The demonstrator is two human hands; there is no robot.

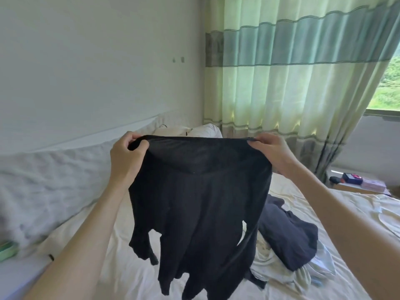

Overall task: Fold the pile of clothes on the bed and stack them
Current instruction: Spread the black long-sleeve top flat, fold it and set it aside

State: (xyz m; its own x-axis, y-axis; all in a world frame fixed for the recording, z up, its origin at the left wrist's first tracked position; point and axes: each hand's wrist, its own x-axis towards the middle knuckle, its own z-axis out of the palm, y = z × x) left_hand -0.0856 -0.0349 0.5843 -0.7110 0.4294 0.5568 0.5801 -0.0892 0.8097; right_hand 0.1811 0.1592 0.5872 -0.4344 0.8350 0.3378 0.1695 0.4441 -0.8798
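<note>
two bare forearms reach out from the lower corners toward a black long-sleeved top, held up in the air above the bed. left hand pinches one upper corner of the top, fingers curled over the edge and thumb beneath; right hand pinches the opposite corner in the same way, so the upper edge is pulled taut between them. holding it high and spread this way lets the cloth hang straight under its own weight, sleeves dangling at either side, which likely serves to shake it flat and find its shape before it is laid down for folding. the top hangs directly below both hands and between them, its lower hem just above the bed's pale sheet. beyond the top and to its right, the pile of clothes lies loose on the bed, a dark navy piece over lighter white and pale blue ones, none of them folded as far as can be seen; no finished stack shows anywhere. left of the top, a white quilt is bunched along the wall, and pillows sit behind the top's upper edge. green striped curtains hang above and to the right of the top. the task looks to be at an early stage.
</note>
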